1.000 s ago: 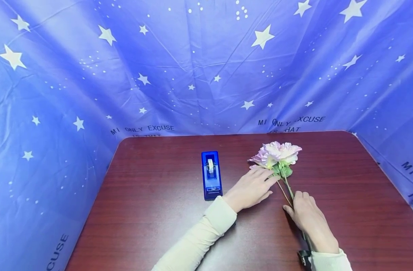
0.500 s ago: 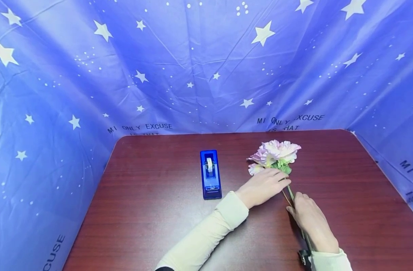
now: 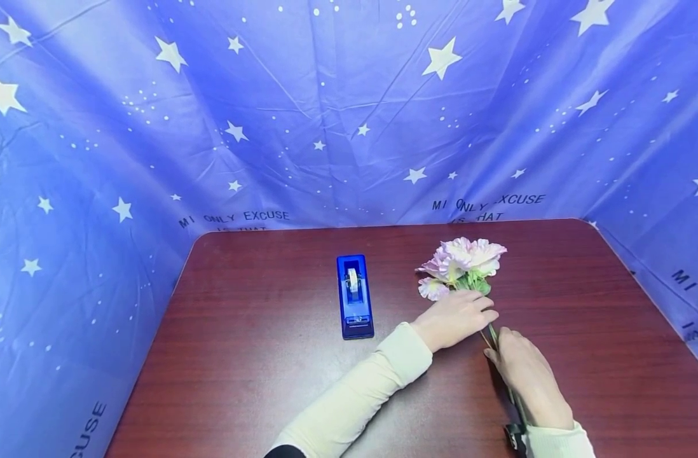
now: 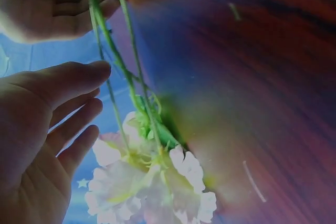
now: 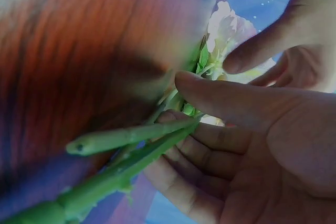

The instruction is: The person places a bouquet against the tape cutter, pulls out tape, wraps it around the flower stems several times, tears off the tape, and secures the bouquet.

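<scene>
A small bunch of pink-and-white flowers (image 3: 469, 257) lies at the table's right side, blossoms pointing away from me. Its green stems (image 5: 136, 156) run back through my right hand (image 3: 523, 372), whose thumb and fingers pinch them partway down; cut stem ends stick out in the right wrist view. My left hand (image 3: 458, 316) reaches across just below the blossoms. In the left wrist view its fingers (image 4: 81, 114) are relaxed and slightly bent, with the thumb tip right at the nearest stem and no finger curled round it.
A blue tape dispenser (image 3: 358, 310) with a roll of tape stands left of the flowers on the dark red wooden table (image 3: 257, 331). Blue star-print cloth (image 3: 326, 114) hangs behind and on both sides. A black strap (image 3: 515, 437) sits at the right wrist.
My left hand has slid right and slightly toward me, from beside the blossoms to over the stems, uncovering a lower blossom. The right hand keeps its hold almost in place.
</scene>
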A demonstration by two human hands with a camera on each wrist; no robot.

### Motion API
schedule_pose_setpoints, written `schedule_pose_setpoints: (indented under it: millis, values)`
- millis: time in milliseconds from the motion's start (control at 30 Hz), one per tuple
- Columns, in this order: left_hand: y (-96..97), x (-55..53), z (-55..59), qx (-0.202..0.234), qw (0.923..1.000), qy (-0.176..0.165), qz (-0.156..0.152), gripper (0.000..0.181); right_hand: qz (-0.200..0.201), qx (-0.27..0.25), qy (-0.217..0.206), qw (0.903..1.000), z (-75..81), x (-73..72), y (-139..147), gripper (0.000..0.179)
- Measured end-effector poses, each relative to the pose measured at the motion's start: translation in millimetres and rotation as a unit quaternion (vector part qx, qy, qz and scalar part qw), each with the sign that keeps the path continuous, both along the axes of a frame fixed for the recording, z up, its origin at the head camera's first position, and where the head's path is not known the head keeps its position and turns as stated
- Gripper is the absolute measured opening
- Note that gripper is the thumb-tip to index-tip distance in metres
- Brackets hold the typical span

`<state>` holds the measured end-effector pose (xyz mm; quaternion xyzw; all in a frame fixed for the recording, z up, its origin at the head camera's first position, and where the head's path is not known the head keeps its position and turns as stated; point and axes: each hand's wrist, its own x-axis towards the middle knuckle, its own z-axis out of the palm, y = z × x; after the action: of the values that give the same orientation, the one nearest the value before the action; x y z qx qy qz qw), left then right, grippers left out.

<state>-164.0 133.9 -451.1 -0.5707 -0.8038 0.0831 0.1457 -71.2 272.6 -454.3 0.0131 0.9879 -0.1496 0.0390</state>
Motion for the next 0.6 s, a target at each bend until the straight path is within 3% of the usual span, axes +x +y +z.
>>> schedule_pose_setpoints:
  millis: [333, 600]
  values:
    - [8.2, 2.5, -5.7, -0.004, 0.9998, 0.018, 0.008, 0.027, -0.028, -0.004, -0.034, 0.999, 8.0, -0.8, -1.8, 0.015]
    - [11.7, 0.2, -9.6, -0.009, 0.9996, 0.014, 0.025, 0.025, -0.045, -0.007, -0.057, 0.9973, 8.4, -2.6, -3.0, 0.019]
